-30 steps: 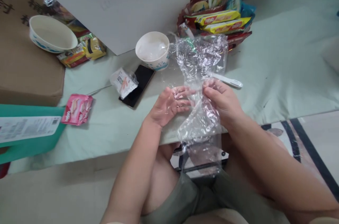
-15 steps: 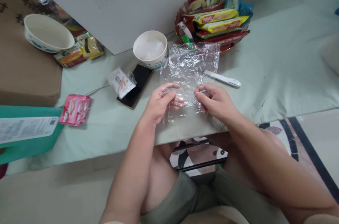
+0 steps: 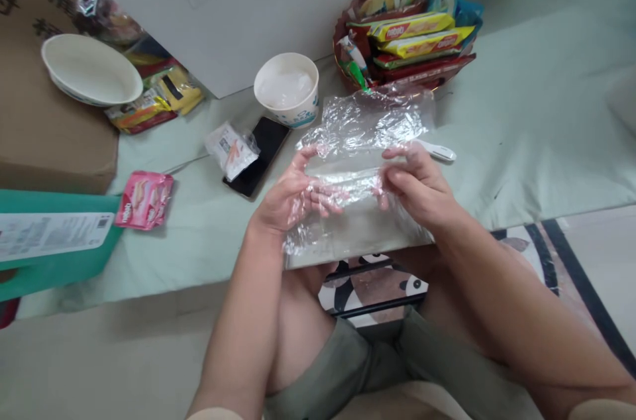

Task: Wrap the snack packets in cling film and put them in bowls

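Clear plastic film [image 3: 355,185] is spreading between both hands above the desk's [image 3: 536,108] near edge. The left hand [image 3: 284,198] is fanning its fingers against it, that grip staying unclosed; the right hand [image 3: 420,185] is curling at the other side, its grip impossible to judge. Beyond, a paper bowl [image 3: 302,116] is standing beside a black phone [image 3: 271,142].

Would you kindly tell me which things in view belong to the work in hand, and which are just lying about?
In the work: clear plastic film, with the left hand and right hand at it.

Seemingly just lying about: phone, white packet partly over it, pink packet, paper bowl, yellow packets, slim white tool.
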Demonstrator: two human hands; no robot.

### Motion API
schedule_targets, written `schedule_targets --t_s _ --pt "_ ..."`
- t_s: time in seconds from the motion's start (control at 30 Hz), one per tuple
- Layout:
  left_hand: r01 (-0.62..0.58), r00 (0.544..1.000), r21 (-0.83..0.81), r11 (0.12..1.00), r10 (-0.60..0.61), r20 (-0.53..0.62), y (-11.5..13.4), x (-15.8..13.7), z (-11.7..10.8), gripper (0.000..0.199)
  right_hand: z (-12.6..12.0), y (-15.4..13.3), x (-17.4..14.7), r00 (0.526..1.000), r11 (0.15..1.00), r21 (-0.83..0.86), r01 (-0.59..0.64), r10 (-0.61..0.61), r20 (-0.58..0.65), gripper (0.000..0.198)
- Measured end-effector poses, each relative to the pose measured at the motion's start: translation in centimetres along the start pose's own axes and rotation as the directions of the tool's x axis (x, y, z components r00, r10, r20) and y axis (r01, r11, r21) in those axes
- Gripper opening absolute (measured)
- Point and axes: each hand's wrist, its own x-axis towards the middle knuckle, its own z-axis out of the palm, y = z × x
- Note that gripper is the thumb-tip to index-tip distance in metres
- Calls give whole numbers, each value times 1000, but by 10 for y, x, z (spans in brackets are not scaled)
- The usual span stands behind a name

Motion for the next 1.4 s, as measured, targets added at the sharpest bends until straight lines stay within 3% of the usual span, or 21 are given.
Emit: schedule_targets --t_s 0.07,0.2,0.33,0.43,0.5,0.57,0.67,0.73,0.87,1.0,1.1,1.2,1.3,1.4 --pt "35 999 40 999 -36 34 0 -1 -2 81 0 -3 0 996 997 -27 -68 69 56 31" --pt "65 997 167 984 -58 -41 -1 2 2 64 -2 1 1 990 989 -64 -134 137 40 43" --pt "48 998 200 979 -37 -60 -2 2 7 42 -3 12 4 994 989 -144 42 -57 -96 40" --pt "18 1000 181 983 -14 -24 -4 0 6 30 -2 15 4 956 960 -200 198 -234 -175 12" --pt "1 1000 166 986 -2 8 -5 -1 5 23 -2 14 3 927 937 -233 260 -310 -213 18" --pt "-15 999 170 985 8 37 -6 0 3 16 -3 14 2 920 930 -264 255 -318 -229 25" --pt "-34 999 218 975 27 35 -6 2 0 6 -9 16 2 940 931 -298 212 -277 -197 12" --pt "-32 999 278 960 32 5 -6 3 0 8 -13 17 3 949 921 -316 230 -284 -137 30" --pt "-20 993 374 927 62 -102 -6 5 2 16 -17 12 2 958 903 -335 268 -287 -8 29" --pt "-71 974 341 937 139 -177 -8 5 1 19 -16 1 -1 978 941 -273 199 -207 0 54" --pt "-69 972 297 952 131 -196 -8 4 -1 23 -17 -3 -3 988 955 -259 144 -154 -18 51" --pt "-71 975 225 972 116 -192 -5 3 -2 30 -21 -5 -2 981 930 -316 190 -191 28 40" --pt "-120 975 101 988 136 -173 -1 3 -2 25 -28 -6 -2 975 880 -419 224 -201 99 28" --pt "-193 940 72 979 205 -271 1 5 -3 32 -36 -6 -3 985 844 -510 167 -118 128 22"
